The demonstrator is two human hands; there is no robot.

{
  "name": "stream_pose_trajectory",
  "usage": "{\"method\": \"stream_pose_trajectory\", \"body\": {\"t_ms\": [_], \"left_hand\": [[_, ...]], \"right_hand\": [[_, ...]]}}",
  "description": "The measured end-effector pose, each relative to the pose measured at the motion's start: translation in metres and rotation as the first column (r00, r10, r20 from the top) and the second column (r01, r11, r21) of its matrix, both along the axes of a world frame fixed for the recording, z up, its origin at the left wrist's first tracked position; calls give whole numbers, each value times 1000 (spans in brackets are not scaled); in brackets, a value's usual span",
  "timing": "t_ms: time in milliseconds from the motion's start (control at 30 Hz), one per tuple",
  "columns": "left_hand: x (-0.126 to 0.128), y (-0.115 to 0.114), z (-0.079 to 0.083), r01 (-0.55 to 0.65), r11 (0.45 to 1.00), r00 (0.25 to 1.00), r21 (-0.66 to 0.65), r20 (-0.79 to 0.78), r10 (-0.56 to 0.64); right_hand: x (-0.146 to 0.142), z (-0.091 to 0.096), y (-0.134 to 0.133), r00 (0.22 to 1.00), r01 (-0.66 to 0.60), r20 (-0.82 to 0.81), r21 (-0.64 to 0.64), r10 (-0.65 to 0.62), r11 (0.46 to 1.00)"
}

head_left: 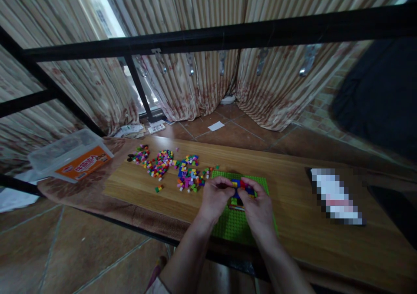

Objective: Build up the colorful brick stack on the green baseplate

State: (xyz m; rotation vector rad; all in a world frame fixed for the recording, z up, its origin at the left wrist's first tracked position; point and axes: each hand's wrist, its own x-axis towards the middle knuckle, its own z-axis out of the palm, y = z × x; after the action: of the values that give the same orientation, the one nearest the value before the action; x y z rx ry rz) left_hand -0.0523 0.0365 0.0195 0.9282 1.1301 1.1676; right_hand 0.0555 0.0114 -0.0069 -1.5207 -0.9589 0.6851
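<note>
Brick build (243,185), multicoloured — at 12 o'clock end of green baseplate (233,231), on bench (146,189). Left hand (213,197), right hand (258,208): both grips pinched closed on it. Risk: uneven pressing could pop pieces off — lost among loose bricks (169,166) at 10 o'clock.
</note>
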Motion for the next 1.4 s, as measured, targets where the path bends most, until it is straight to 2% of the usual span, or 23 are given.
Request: {"method": "stream_pose_trajectory", "body": {"t_ms": [100,167,267,367,433,533,600,733,833,1033,1100,1200,1333,1400], "left_hand": [[0,-2,-1,-1,1000,1000,14,20,1],[-2,-4,-1,8,1000,1000,26,16,-9],[-10,-4,-1,-11,1000,1000,29,-28,12],[-18,-3,-2,-95,995,994,12,-57,96],[-19,-5,-4,-114,993,992,1,-56,114],[-11,-13,-9,-62,998,995,-6,-80,62],[-3,-20,-11,-1,1000,994,-20,-106,-1],[13,-33,-16,83,995,989,-52,-117,-89],[19,-37,-19,90,994,990,-57,-100,-95],[19,-37,-18,77,996,995,-54,-65,-81],[17,-35,-18,41,997,997,-60,-64,-45],[7,-29,-16,-82,996,995,-33,-57,80],[-27,-11,-9,-251,967,968,-43,-8,251],[-50,0,-5,-283,957,958,-63,26,285]], "right_hand": [[0,1,-1,998,-9,-60,9,9,1000],[2,2,-2,985,-5,-175,-9,4,1000],[6,6,-3,913,53,-403,-27,-59,998],[15,8,-2,834,148,-530,-53,-153,988],[20,7,0,802,201,-554,-100,-222,974],[21,6,1,771,211,-579,-161,-266,964],[16,6,0,770,165,-594,-165,-232,972],[5,8,-5,829,78,-541,-138,-141,987],[2,11,-7,849,83,-506,-153,-151,985],[6,10,-6,836,53,-530,-174,-139,983],[9,9,-5,827,41,-549,-153,-119,987],[15,10,-3,803,72,-582,-116,-127,991],[26,12,1,767,137,-610,-149,-200,979],[31,11,2,761,137,-610,-183,-222,974]]}}
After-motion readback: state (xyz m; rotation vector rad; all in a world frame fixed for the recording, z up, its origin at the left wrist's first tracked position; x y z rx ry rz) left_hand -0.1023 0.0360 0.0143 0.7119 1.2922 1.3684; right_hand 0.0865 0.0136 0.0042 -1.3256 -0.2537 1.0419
